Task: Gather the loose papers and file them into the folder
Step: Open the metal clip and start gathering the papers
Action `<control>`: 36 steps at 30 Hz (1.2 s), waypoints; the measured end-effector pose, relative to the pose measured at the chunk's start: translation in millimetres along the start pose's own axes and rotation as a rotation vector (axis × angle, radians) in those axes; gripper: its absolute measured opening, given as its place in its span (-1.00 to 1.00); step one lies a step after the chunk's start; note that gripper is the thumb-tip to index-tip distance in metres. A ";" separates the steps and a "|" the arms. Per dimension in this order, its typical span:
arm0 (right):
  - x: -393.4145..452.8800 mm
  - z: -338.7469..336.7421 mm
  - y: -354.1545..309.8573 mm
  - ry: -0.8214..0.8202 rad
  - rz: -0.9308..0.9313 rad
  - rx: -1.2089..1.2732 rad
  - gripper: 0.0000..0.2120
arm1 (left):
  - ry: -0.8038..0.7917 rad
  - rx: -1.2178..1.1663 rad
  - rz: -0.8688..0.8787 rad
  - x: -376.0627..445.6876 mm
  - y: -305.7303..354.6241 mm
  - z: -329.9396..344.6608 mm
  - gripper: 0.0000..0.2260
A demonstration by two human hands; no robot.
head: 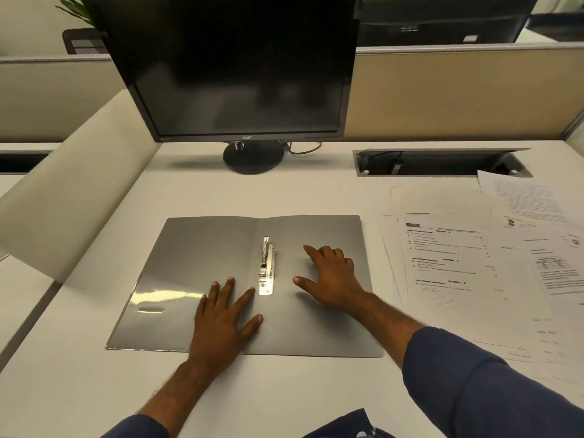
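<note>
A grey folder (196, 248) lies open and flat on the white desk in front of me. A metal fastener clip (267, 267) runs along its spine. My left hand (222, 317) rests flat on the left flap near the spine, fingers spread. My right hand (331, 275) presses on the right flap, with fingers slightly bent and the thumb stretched toward the clip. Several loose printed papers (448, 257) lie spread and overlapping on the desk to the right of the folder, untouched by either hand.
A black monitor (234, 67) on a round stand (252, 158) is behind the folder. An open cable tray (442, 162) is sunk into the desk at the back right. A beige partition (458, 96) closes the back; a curved divider (72, 191) borders the left.
</note>
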State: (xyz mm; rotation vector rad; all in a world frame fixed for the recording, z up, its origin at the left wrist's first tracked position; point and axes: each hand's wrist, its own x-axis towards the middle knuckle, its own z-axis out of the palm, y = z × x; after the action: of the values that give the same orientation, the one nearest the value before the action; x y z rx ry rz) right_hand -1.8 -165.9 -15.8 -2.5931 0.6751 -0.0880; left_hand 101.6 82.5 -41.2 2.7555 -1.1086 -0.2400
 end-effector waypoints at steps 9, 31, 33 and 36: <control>-67.7 -61.5 103.1 0.241 0.223 0.050 -0.53 | 0.271 -0.024 -0.021 6.8 86.0 -23.1 -0.56; -165.4 -113.0 252.6 0.112 0.518 -0.149 -0.21 | -0.185 -0.221 -0.228 37.5 343.8 13.0 -0.22; -167.3 -111.3 251.4 0.073 0.474 -0.169 -0.18 | -0.195 -0.191 -0.236 41.2 354.0 16.8 -0.21; -170.1 -111.4 253.3 0.019 0.413 -0.161 -0.17 | -0.216 -0.181 -0.271 44.6 365.0 19.9 -0.19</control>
State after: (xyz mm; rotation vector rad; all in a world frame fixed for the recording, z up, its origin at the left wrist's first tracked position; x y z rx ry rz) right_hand -283.6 -327.4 -20.2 -2.5441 1.2537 0.0751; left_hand -115.6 -210.2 11.6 2.7551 -0.7074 -0.6511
